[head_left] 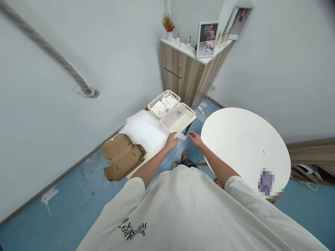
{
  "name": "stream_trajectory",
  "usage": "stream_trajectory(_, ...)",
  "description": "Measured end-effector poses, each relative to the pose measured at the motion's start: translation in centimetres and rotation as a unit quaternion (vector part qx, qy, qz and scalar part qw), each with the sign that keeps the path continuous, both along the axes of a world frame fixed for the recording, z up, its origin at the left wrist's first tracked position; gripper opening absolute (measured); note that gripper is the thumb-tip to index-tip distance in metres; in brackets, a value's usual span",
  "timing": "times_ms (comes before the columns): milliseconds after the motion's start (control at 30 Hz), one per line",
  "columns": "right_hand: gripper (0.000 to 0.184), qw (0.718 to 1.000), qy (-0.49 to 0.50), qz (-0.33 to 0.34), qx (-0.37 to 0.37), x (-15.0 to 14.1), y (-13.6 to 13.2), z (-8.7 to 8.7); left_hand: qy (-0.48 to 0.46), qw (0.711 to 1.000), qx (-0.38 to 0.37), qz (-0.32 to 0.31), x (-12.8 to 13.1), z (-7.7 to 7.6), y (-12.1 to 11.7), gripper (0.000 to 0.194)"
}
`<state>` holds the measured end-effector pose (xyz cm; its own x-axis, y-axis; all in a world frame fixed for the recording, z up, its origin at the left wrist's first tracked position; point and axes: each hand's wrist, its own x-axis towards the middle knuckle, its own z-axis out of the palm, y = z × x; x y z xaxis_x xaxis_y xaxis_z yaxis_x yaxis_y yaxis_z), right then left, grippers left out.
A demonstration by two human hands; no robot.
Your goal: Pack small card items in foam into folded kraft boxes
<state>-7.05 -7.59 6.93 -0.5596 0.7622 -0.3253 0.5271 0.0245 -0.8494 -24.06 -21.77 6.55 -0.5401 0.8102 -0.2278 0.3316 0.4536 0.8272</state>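
My left hand is closed on a pale, translucent flat piece, which sticks out to the right from its fingers; its exact kind is too small to make out. To the right of that piece is my right hand, its fingers reaching left, slightly bent and apart from the thumb, with nothing visible in them. Just beyond my left hand lies a white perforated basket with a few small clear items inside. Behind it, a second white basket contains several white cards or packets.
White foam-like sheets and folded brown cardboard boxes lie on the low table at left. A round white table stands close on my right. Cables run along the floor near the wooden cabinet.
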Motion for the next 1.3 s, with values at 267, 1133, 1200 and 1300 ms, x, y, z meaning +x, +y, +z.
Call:
stream_trajectory(267,0.043,0.998,-0.012,0.044,0.044,-4.7,5.9,-0.2,0.045,0.999,0.015,-0.017,-3.0,0.2,4.5,0.05)
stream_trajectory(1133,0.043,0.87,-0.156,0.247,0.396,-13.7,20.2,-3.0,0.322,0.905,-0.127,-0.247,-8.2,-1.0,21.2,0.069)
stream_trajectory(1200,0.04,0.876,-0.152,0.236,0.393,-14.0,20.1,-3.2,0.322,0.904,-0.13,-0.248,-8.3,-0.8,20.7,0.069)
stream_trajectory(1300,0.034,0.882,-0.146,0.221,0.389,-14.6,20.0,-3.5,0.32,0.907,-0.131,-0.239,-8.4,-0.7,20.7,0.07)
